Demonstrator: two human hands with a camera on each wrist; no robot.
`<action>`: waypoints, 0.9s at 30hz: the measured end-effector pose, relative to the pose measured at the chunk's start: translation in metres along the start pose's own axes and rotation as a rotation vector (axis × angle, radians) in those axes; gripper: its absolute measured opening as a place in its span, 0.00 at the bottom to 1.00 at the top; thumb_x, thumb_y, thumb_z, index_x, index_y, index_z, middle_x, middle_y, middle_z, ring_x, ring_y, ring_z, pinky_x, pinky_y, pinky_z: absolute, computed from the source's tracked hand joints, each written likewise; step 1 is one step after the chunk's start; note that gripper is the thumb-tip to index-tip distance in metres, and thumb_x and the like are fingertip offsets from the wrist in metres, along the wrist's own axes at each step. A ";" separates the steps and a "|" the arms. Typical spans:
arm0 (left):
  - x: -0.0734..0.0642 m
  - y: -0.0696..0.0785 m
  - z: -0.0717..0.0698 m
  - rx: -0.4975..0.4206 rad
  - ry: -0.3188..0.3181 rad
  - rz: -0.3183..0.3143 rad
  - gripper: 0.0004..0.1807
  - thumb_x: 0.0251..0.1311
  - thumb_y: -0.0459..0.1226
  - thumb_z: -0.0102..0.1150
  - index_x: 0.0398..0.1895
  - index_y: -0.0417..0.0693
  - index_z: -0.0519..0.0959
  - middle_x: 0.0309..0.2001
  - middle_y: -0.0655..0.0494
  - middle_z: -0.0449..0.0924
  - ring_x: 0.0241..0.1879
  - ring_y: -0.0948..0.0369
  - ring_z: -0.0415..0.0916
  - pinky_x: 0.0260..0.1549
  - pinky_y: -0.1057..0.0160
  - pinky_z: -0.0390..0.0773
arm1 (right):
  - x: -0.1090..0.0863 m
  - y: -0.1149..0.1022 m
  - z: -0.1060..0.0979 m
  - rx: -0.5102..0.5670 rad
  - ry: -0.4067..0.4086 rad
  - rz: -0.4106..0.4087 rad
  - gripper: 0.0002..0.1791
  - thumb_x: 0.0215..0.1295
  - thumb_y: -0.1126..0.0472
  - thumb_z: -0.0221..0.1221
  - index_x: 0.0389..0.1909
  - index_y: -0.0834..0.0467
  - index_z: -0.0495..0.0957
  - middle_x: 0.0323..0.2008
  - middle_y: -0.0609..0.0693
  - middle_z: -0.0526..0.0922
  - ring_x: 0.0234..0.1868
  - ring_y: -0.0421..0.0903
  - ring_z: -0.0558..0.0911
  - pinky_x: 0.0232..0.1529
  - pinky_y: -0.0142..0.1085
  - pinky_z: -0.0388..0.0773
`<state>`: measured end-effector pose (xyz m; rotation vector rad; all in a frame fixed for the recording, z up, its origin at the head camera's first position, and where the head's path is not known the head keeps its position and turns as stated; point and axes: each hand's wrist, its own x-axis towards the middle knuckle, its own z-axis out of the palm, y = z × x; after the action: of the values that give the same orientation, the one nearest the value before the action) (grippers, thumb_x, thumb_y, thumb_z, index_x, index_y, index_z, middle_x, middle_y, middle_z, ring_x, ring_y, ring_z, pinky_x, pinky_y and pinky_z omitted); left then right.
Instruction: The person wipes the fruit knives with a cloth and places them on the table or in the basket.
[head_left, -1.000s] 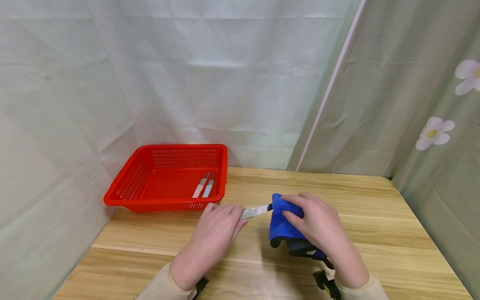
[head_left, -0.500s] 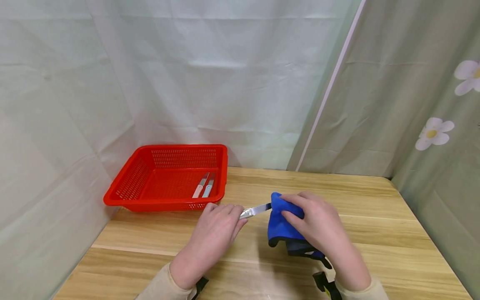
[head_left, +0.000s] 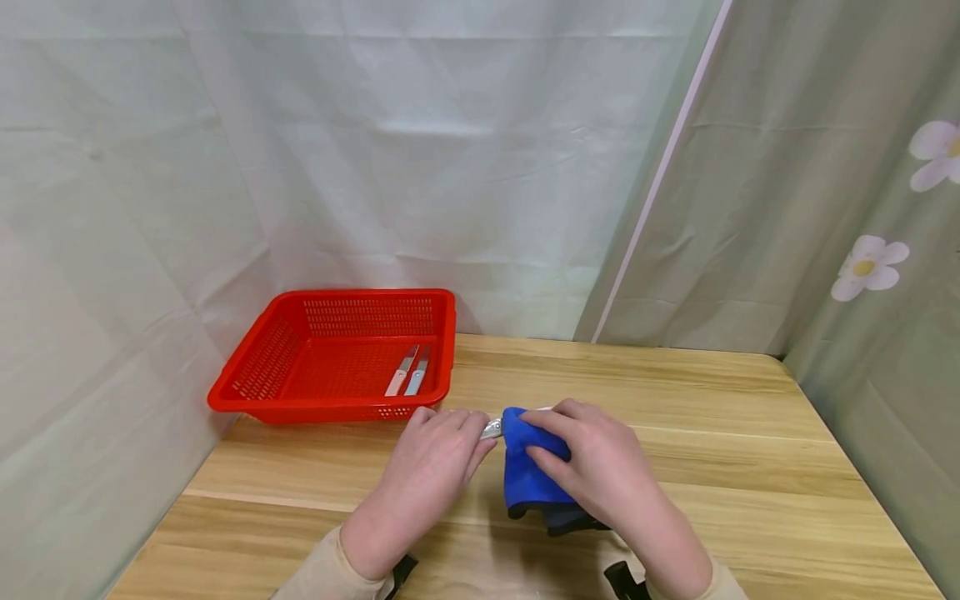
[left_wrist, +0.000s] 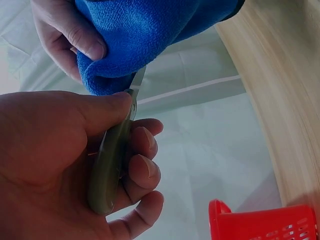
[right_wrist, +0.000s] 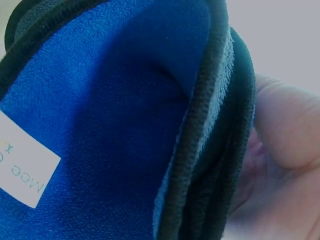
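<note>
My left hand (head_left: pixel 437 454) grips a knife by its green handle (left_wrist: pixel 111 165), the thumb lying along it. Around the knife's blade (left_wrist: pixel 140 79) is a folded blue cloth (head_left: pixel 534 467) with dark edging, which covers most of the metal. My right hand (head_left: pixel 600 454) pinches the cloth over the blade, close to the left hand's fingertips. In the right wrist view the blue cloth (right_wrist: pixel 130 125) fills most of the picture, and a white label (right_wrist: pixel 25 162) shows on it. Both hands are above the wooden table.
A red plastic basket (head_left: pixel 330 408) stands at the back left of the wooden table (head_left: pixel 675 383). Inside it lie a pink-handled knife (head_left: pixel 399 375) and a light-blue-handled knife (head_left: pixel 417 375). Pale curtains (head_left: pixel 450 167) hang behind and at the sides.
My right hand has slid the cloth left along the blade to the handle, covering metal that showed earlier. The left hand has kept its place, still gripping the knife.
</note>
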<state>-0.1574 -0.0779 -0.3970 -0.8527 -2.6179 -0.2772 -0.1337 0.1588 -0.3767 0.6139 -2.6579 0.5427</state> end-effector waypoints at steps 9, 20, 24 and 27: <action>0.000 0.000 0.001 0.015 -0.008 0.002 0.12 0.77 0.48 0.69 0.50 0.50 0.84 0.37 0.59 0.86 0.40 0.59 0.85 0.43 0.56 0.74 | 0.001 0.000 0.002 -0.004 -0.011 0.009 0.22 0.65 0.55 0.80 0.60 0.43 0.90 0.43 0.42 0.87 0.43 0.43 0.86 0.40 0.43 0.84; 0.000 -0.002 0.001 0.011 0.027 0.015 0.12 0.76 0.48 0.70 0.45 0.51 0.81 0.33 0.61 0.81 0.35 0.61 0.81 0.40 0.58 0.72 | 0.002 0.013 0.001 -0.004 0.024 0.035 0.21 0.63 0.55 0.81 0.58 0.46 0.91 0.42 0.43 0.87 0.42 0.44 0.87 0.39 0.45 0.85; 0.000 -0.002 0.001 0.020 0.044 0.021 0.11 0.76 0.47 0.71 0.45 0.50 0.81 0.32 0.61 0.80 0.35 0.60 0.81 0.39 0.58 0.71 | 0.002 0.017 -0.001 -0.004 0.030 0.051 0.21 0.63 0.55 0.81 0.58 0.47 0.91 0.42 0.45 0.88 0.42 0.45 0.87 0.39 0.45 0.85; 0.000 -0.002 0.001 0.016 0.037 0.015 0.12 0.76 0.47 0.70 0.47 0.50 0.82 0.33 0.61 0.81 0.35 0.60 0.81 0.40 0.58 0.72 | 0.002 0.020 -0.003 -0.005 0.028 0.061 0.21 0.64 0.55 0.81 0.58 0.47 0.91 0.42 0.45 0.88 0.41 0.46 0.87 0.38 0.46 0.85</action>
<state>-0.1587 -0.0791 -0.3979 -0.8536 -2.5750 -0.2648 -0.1447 0.1763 -0.3791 0.5211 -2.6586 0.5579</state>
